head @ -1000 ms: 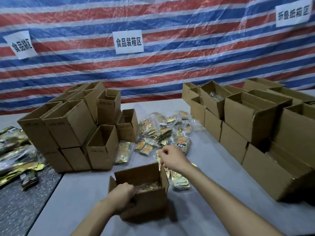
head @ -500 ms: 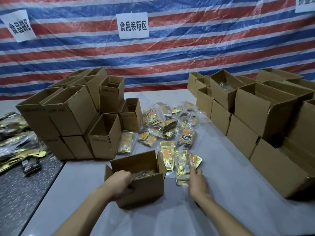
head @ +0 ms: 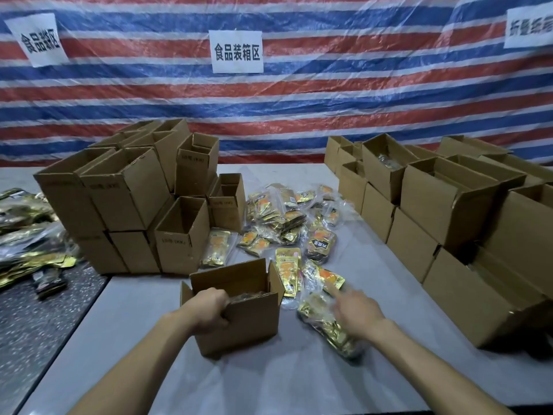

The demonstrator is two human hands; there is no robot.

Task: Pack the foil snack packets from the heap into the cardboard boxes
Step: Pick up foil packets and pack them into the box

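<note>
Far left, we note open cardboard boxes (head: 128, 199) stacked on the counter (head: 269, 381). The left hand (head: 208, 307) grips the near wall of an open box (head: 242, 319), fingers curled over its rim; packets show inside. The heap of foil packets (head: 287, 223) lies just behind and to its right. The right hand (head: 357, 314) rests on a gold packet bundle (head: 329, 330); it is blurred, so we cannot tell its grip. Further boxes (head: 443, 205) stand at right.

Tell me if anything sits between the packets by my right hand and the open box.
Nothing separate does. The packets by the right hand lie just right of the box; only its own raised side flap stands between, so lift over it.
</note>
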